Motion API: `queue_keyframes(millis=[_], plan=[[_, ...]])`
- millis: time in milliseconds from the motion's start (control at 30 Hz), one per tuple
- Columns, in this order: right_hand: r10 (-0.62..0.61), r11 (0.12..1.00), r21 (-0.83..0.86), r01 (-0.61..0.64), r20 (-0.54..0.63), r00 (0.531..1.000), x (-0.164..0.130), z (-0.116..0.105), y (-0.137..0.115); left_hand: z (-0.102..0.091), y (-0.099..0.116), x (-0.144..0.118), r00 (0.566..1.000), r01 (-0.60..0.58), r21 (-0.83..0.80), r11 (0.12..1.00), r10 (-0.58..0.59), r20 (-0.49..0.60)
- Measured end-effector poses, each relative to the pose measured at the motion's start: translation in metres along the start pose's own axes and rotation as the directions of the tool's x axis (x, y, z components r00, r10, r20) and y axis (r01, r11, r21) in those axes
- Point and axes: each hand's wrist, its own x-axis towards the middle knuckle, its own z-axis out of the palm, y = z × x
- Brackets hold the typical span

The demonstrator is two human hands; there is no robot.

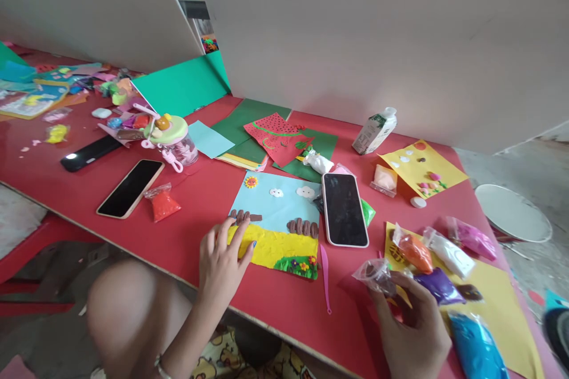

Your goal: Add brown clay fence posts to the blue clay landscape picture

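Note:
A light blue sheet (267,207) carries a clay picture: a smiling sun, two clouds, brown fence pieces (302,227), a yellow field (267,246) and a green patch with small flowers (299,265). My left hand (224,251) rests on its left side, fingers spread, fingertips by the brown pieces and yellow clay. Pinched in my right hand (413,314) is a clear plastic bag (377,274) with something dark brown inside, held above the table's right part. A pink plastic clay tool (326,278) lies between the picture and that hand.
Phones (345,210) (131,188) lie on the red table (186,231). Clay bags, orange (413,250), purple (438,286) and blue (478,343), sit at right on yellow paper (498,296). Behind stand a carton (376,130) and a lidded jar (184,151); a red clay bag (163,202) lies left.

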Motion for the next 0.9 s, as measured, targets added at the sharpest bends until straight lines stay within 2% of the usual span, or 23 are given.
queue_keyframes(millis=[167, 467, 700, 900], plan=[[-0.01, 1.0, 0.006, 0.01, 0.008, 1.0, 0.0001, 0.0004, 0.004, -0.0017, 0.0011, 0.0016, 1.0, -0.011, -0.011, 1.0, 0.011, 0.016], [-0.036, 0.999, -0.006, 0.036, 0.005, 0.999, 0.0013, 0.0013, 0.0015, -0.0002, 0.0003, -0.0004, 1.0, -0.015, 0.03, 0.999, 0.015, -0.024], [-0.049, 0.998, -0.024, 0.05, 0.007, 0.999, 0.002, -0.0004, 0.0, -0.0035, 0.0024, 0.0016, 0.998, -0.037, 0.023, 0.999, 0.036, 0.042], [-0.064, 0.998, -0.016, 0.064, 0.013, 0.998, 0.0023, -0.0006, 0.0001, -0.0004, 0.0006, 0.0002, 1.0, -0.02, 0.02, 1.0, 0.019, 0.016]])
